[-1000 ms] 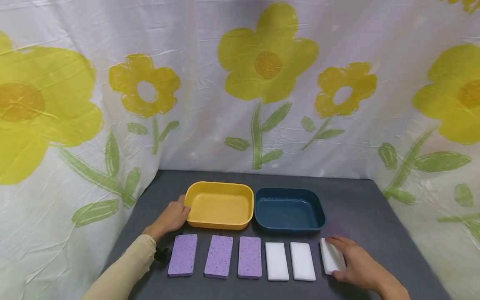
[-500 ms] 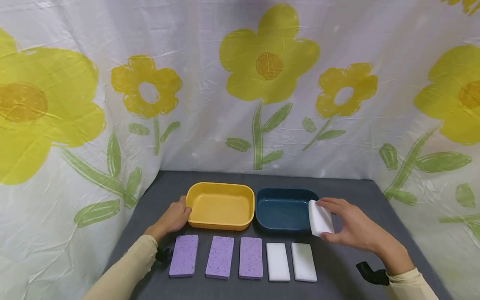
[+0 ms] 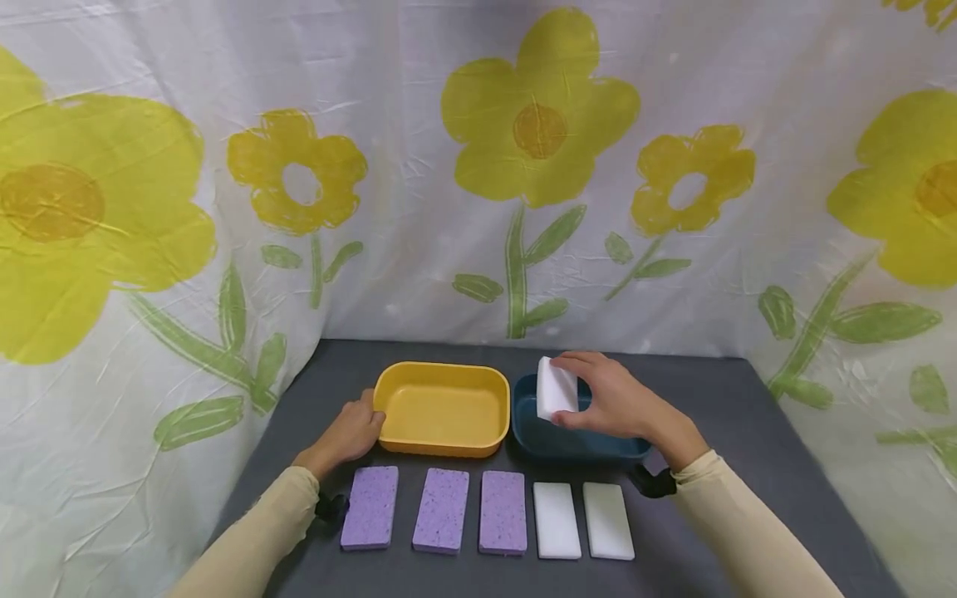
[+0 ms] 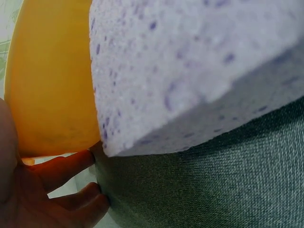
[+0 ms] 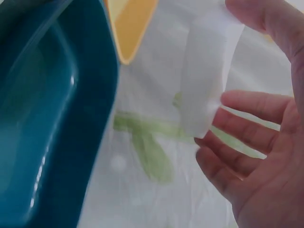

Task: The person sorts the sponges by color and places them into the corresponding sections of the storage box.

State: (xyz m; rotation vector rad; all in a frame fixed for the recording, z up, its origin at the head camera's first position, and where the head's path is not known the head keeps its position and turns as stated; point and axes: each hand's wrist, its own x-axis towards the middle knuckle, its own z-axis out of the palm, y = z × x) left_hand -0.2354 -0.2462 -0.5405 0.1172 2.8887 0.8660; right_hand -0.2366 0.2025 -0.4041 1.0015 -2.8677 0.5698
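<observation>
My right hand pinches a white sponge between thumb and fingertips, held up over the left part of the dark blue plastic bin. In the right wrist view the white sponge stands on end between the thumb and the fingers, above and beside the blue bin's wall. My left hand grips the left end of the yellow plastic bin. From the left wrist, the fingers show at that bin's wall, and a purple speckled sponge fills much of the view.
Three purple speckled sponges lie in a row before the bins, left, middle and right. Two white sponges, one beside the other, continue the row. A flower-printed curtain surrounds the dark grey table.
My right hand has lifted the rightmost white sponge from the row and carried it up and left over the blue bin. The left hand has stayed on the yellow bin.
</observation>
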